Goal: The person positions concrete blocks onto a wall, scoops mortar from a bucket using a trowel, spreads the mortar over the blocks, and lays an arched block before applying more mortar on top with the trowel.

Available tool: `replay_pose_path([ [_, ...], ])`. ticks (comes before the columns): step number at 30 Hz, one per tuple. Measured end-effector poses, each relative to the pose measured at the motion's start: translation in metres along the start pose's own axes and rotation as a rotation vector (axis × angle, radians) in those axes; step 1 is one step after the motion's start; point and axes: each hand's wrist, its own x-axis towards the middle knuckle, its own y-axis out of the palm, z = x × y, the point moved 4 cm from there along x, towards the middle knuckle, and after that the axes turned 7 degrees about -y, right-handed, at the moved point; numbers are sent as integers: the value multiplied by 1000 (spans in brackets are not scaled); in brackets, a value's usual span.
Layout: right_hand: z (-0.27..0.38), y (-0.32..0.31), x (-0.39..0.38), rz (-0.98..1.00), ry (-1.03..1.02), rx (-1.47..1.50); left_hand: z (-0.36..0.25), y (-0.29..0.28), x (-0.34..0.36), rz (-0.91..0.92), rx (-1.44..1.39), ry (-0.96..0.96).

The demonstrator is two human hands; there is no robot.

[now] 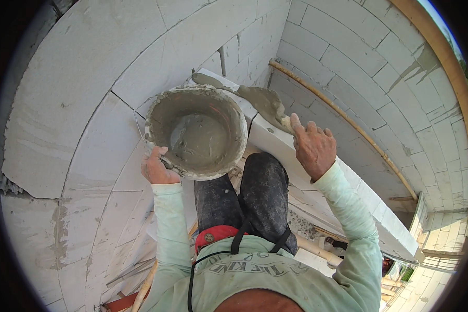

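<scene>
My left hand [160, 167] grips the near left rim of a mortar-crusted bucket [239, 151], thumb over the edge. Wet grey mortar [200, 138] coats its inside and lies in the bottom. To the right, my right hand [315, 147] is closed around the handle of a trowel [262, 101]. Its blade is smeared with mortar and rests at or just above the top of a white block wall [275, 136], beyond the bucket's right rim. A strip of mortar [208, 80] lies on the blocks behind the bucket.
A tall white block wall [104, 130] rises close on my left. Another block wall [348, 47] stands ahead and right, with a bamboo pole [343, 119] along it. The low wall runs down to the right. Below me are poles [320, 252] and rubble [301, 223].
</scene>
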Motion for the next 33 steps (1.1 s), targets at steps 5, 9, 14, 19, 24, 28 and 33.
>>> replay_pose_path([
  [5,10,11,28,-11,-61,-12,-1,-6,-4,-10,-32,-58],
  [9,5,13,40,-46,-61,-30,-15,-11,-9,38,177,83],
  [14,3,8,33,-72,-47,-30,7,-16,-10,-5,112,98],
  [19,-6,-1,4,6,-14,-46,11,-11,-10,1,-79,-90],
  [24,-14,-9,-42,36,75,-66,2,-13,-9,35,-251,-195],
  [28,-27,-13,-73,37,134,-96,0,-14,-8,15,-149,-160],
  [33,-32,-19,-93,35,151,-92,-8,-12,-7,5,65,165],
])
